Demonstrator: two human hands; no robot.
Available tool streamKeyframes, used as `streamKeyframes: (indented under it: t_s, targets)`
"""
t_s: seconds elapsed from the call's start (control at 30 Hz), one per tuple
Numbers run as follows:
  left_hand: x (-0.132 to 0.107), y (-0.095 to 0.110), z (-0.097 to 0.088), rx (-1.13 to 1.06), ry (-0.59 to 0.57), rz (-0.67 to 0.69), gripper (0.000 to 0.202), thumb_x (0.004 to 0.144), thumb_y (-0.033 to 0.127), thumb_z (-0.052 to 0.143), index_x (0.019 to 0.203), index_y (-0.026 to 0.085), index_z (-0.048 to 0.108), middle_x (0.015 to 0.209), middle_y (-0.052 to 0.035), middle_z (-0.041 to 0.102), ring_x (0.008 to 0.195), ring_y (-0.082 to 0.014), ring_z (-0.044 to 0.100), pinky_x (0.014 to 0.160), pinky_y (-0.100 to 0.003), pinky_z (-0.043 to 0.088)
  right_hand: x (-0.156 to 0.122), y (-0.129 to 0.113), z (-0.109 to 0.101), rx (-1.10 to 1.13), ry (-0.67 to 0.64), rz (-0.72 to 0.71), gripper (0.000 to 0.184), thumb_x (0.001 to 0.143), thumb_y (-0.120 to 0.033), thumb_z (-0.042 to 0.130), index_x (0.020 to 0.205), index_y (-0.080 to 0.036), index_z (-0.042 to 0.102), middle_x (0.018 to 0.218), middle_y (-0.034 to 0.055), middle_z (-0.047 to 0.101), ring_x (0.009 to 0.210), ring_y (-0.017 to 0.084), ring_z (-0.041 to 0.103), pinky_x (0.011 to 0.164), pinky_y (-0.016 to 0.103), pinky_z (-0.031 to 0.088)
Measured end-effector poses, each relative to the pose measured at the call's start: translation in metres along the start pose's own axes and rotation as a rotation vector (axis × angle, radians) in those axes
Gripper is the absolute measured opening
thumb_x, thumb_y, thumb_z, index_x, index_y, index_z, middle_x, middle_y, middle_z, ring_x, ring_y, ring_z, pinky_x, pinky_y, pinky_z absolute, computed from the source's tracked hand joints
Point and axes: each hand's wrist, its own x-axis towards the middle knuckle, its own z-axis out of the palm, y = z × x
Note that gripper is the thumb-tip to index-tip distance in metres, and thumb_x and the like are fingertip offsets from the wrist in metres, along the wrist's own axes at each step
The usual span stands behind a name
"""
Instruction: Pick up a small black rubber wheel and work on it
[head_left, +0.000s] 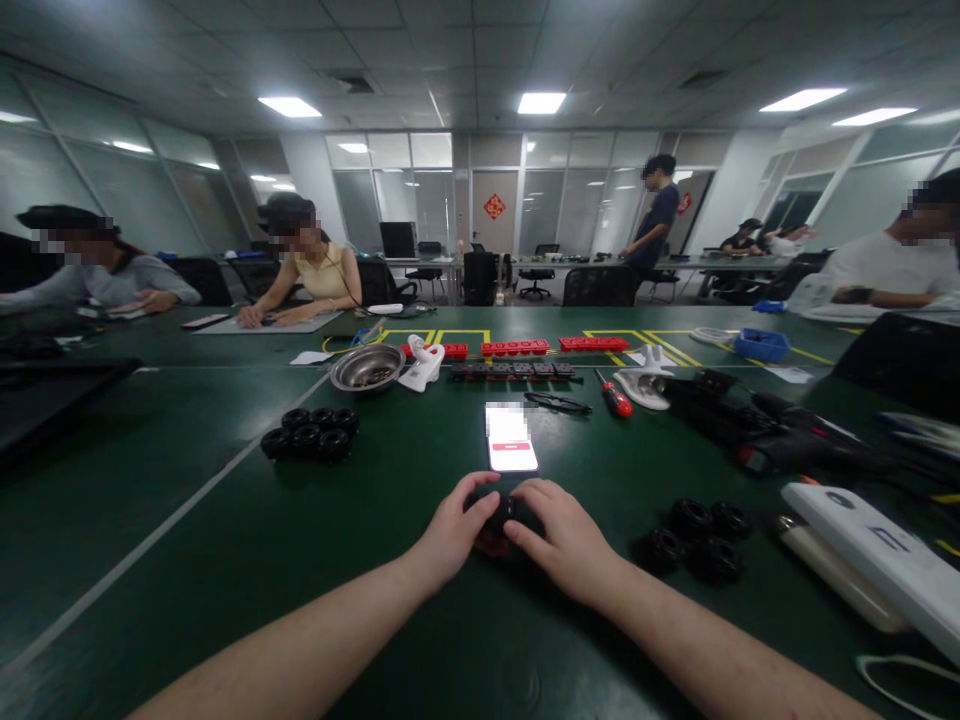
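Two hands meet mid-desk (225, 560) on one small black wheel-like part (501, 512). Far left: cluster of black wheels (311, 434), metal bowl (367, 368) behind it. Left hand (454, 530) fingers curled on the part's left side, right hand (562, 535) fingers clenched over its right; red bit shows underneath. Phone (510, 438) just beyond the part. Right: second wheel pile (697, 540), red screwdriver (613, 396), white case (877, 560).

Mostly covered by my own hands

My left hand (454, 530) and right hand (562, 540) hide nearly all of the small black part (501, 512); the phone (510, 438) screen's top is blurred, and the white case (877, 555) runs off the right edge.
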Motion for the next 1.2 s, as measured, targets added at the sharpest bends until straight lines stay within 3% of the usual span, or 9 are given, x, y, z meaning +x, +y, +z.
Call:
streamKeyframes:
  t_s: [0.4, 0.73, 0.83, 1.07, 1.2]
  targets:
    - [0.0002, 0.0014, -0.0018, 0.015, 0.006, -0.034, 0.035, 0.076, 0.036, 0.045, 0.105, 0.018, 0.040, 0.078, -0.0010, 0.053, 0.053, -0.0114, 0.057, 0.048, -0.024, 0.046, 0.0003, -0.0007, -0.0002, 0.095, 0.013, -0.050, 0.034, 0.068, -0.020, 0.063, 0.099, -0.020, 0.049, 0.098, 0.0049, 0.052, 0.090, 0.020, 0.049, 0.079, 0.035, 0.040]
    - [-0.0011, 0.0021, -0.0004, -0.002, 0.000, -0.033, 0.036, 0.074, 0.037, 0.048, 0.105, 0.019, 0.040, 0.080, -0.0003, 0.054, 0.052, -0.0113, 0.058, 0.051, -0.026, 0.046, 0.0010, 0.0003, 0.0014, -0.019, -0.075, 0.012, 0.021, 0.083, -0.033, 0.044, 0.087, -0.016, 0.056, 0.084, 0.0059, 0.056, 0.078, 0.018, 0.052, 0.070, 0.031, 0.041]
    - [-0.0015, 0.0036, -0.0015, 0.000, -0.004, -0.038, 0.035, 0.074, 0.036, 0.047, 0.105, 0.019, 0.041, 0.082, -0.0014, 0.054, 0.056, -0.0126, 0.058, 0.052, -0.026, 0.047, 0.0013, 0.0008, 0.0031, 0.026, -0.042, -0.001, 0.020, 0.079, -0.030, 0.052, 0.093, -0.016, 0.055, 0.092, 0.0069, 0.056, 0.085, 0.019, 0.051, 0.075, 0.033, 0.041]
    - [-0.0007, 0.0022, -0.0027, 0.007, 0.020, -0.029, 0.031, 0.076, 0.033, 0.045, 0.103, 0.018, 0.042, 0.082, -0.0029, 0.052, 0.058, -0.0135, 0.057, 0.050, -0.026, 0.046, 0.0001, -0.0022, -0.0006, 0.052, 0.003, -0.060, 0.038, 0.068, -0.024, 0.063, 0.103, -0.020, 0.049, 0.102, 0.0058, 0.053, 0.092, 0.021, 0.049, 0.081, 0.036, 0.038]
    - [-0.0024, 0.0046, -0.0010, 0.000, -0.001, -0.031, 0.033, 0.078, 0.034, 0.042, 0.106, 0.017, 0.039, 0.080, -0.0029, 0.053, 0.056, -0.0136, 0.058, 0.052, -0.028, 0.045, 0.0002, -0.0010, -0.0016, 0.013, 0.026, -0.029, 0.026, 0.076, -0.031, 0.055, 0.097, -0.018, 0.051, 0.095, 0.0063, 0.055, 0.087, 0.021, 0.050, 0.077, 0.036, 0.040]
